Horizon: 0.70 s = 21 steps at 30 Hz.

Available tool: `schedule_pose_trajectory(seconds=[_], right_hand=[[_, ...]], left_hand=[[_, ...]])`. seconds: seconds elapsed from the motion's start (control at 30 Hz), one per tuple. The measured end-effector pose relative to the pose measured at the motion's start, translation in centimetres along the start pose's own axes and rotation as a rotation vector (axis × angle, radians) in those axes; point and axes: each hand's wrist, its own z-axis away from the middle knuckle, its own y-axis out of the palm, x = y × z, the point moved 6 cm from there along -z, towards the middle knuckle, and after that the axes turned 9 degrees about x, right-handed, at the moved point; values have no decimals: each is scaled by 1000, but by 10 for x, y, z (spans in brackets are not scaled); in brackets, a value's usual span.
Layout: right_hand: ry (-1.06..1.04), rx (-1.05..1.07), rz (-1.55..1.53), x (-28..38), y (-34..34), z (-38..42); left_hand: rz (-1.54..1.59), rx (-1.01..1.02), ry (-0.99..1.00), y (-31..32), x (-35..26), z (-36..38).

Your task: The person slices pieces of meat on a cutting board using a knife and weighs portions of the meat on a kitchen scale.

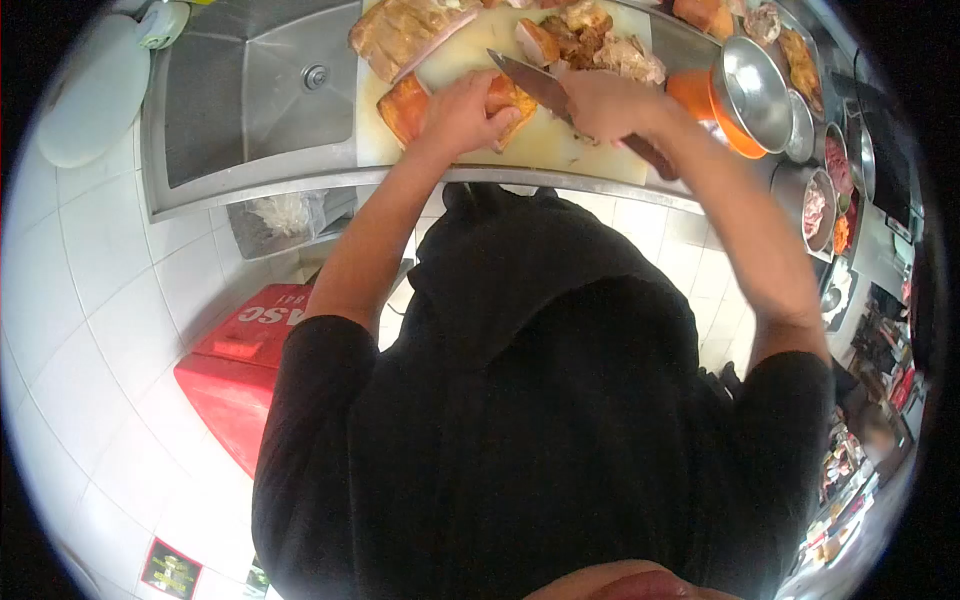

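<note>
On the near half of the cutting board (570, 155), the left hand (465, 115) is part-curled, holding a browned meat piece (404, 108). Over the board's right side, the right hand (612, 105) is wrapped round a knife (535, 82); whether its edge touches meat is hard to tell. A larger slab (405, 38) lies at the board's far left.
</note>
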Motion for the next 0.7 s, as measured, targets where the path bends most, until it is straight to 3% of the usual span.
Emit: schedule_pose_trajectory(seconds=[0.1, 0.2, 0.33, 0.47, 0.6, 0.7], right_hand=[[-48, 23, 134, 15, -21, 1], [116, 159, 86, 25, -34, 8], [-21, 101, 463, 32, -39, -22], [175, 201, 236, 47, -53, 8], [140, 161, 240, 32, -47, -10], [64, 101, 253, 17, -28, -18]], left_hand=[[-15, -34, 22, 6, 3, -1], [-2, 1, 3, 8, 6, -2], [-8, 39, -33, 5, 2, -1], [18, 16, -20, 8, 6, -2], [6, 13, 47, -3, 4, 4], [263, -34, 67, -5, 25, 18]])
